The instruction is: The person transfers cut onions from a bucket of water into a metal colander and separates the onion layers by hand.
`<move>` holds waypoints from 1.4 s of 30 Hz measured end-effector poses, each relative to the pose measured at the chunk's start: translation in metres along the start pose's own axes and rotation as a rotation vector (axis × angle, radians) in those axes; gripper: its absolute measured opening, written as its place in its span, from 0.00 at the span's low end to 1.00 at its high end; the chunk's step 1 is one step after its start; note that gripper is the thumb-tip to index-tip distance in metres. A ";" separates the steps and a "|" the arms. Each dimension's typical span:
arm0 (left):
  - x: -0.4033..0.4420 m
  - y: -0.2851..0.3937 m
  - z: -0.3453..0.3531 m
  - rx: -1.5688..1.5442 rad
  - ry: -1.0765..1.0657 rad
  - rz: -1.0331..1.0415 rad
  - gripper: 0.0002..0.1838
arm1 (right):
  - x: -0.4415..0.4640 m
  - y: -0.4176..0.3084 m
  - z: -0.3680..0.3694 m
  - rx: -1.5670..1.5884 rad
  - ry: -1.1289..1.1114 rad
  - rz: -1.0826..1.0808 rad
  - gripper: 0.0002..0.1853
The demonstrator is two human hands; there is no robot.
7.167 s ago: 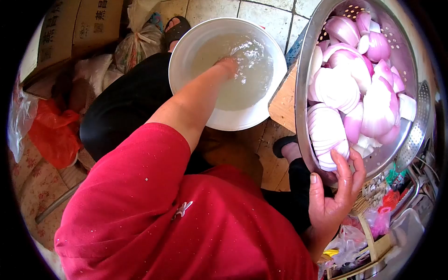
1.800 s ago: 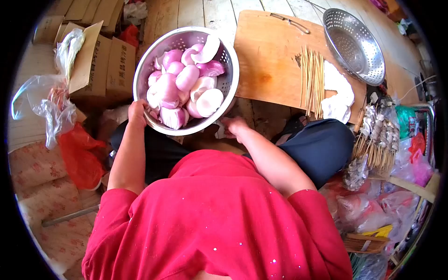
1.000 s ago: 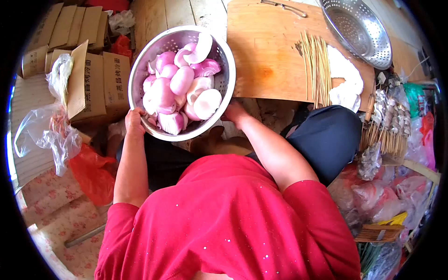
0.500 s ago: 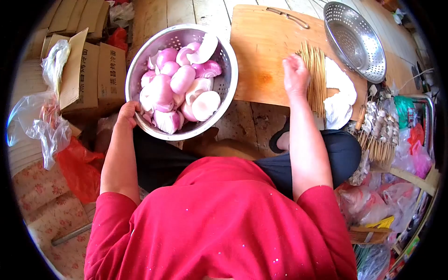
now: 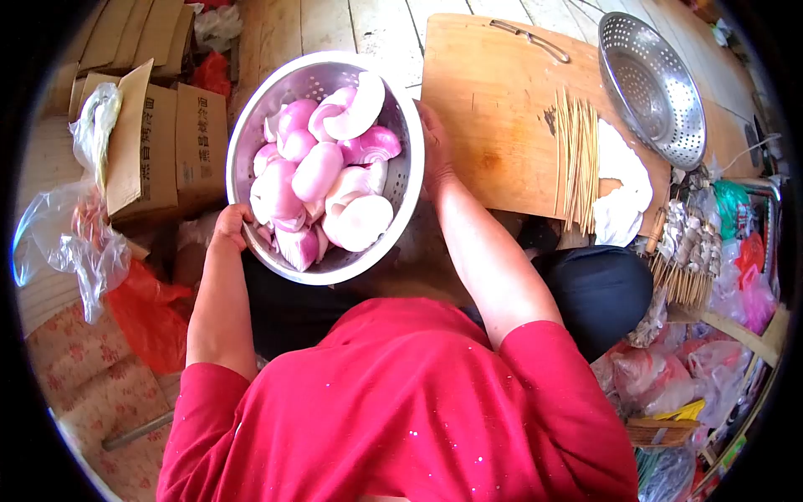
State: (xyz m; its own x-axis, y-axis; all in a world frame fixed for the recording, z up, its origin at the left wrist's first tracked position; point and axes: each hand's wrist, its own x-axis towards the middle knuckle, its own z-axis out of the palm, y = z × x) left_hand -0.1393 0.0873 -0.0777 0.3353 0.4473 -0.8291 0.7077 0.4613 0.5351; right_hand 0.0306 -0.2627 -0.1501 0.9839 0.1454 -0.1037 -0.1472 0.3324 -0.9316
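My left hand [image 5: 232, 224] clamped the colander [image 5: 405, 177] left of the board [image 5: 477, 100]; my right hand [image 5: 433, 144] met its other side, grip hidden. Uneven lifting could have spilled the onions [image 5: 318, 171].

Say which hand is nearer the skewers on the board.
Right. The right hand is at the rim of the onion colander, on the side facing the skewers; the left hand holds its other side, farther away.
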 end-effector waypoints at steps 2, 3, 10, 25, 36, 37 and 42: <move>-0.002 -0.003 0.004 -0.027 0.025 0.005 0.06 | 0.001 -0.014 -0.003 0.189 -0.049 0.165 0.27; 0.000 -0.006 0.003 -0.031 0.008 0.031 0.06 | 0.004 -0.024 -0.010 0.186 -0.047 0.162 0.27; 0.005 -0.004 -0.003 0.007 0.060 0.033 0.02 | 0.086 -0.085 -0.116 -0.066 0.160 -0.101 0.18; 0.000 -0.006 -0.007 0.022 0.036 0.044 0.03 | 0.064 0.021 -0.017 -0.023 -0.225 0.166 0.28; -0.024 0.001 0.013 0.004 0.044 0.023 0.05 | 0.159 -0.090 -0.129 -0.179 0.170 -0.142 0.14; -0.018 -0.001 0.008 -0.010 0.061 0.029 0.05 | 0.170 -0.085 -0.140 -0.110 0.220 -0.166 0.15; -0.012 -0.004 0.003 -0.007 0.091 0.056 0.05 | 0.208 -0.057 -0.146 -0.156 0.182 -0.298 0.15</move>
State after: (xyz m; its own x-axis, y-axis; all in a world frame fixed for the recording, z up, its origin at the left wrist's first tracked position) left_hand -0.1446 0.0780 -0.0700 0.3163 0.5404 -0.7797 0.6847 0.4388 0.5819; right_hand 0.2588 -0.3879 -0.1696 0.9853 -0.1084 0.1323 0.1509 0.1877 -0.9706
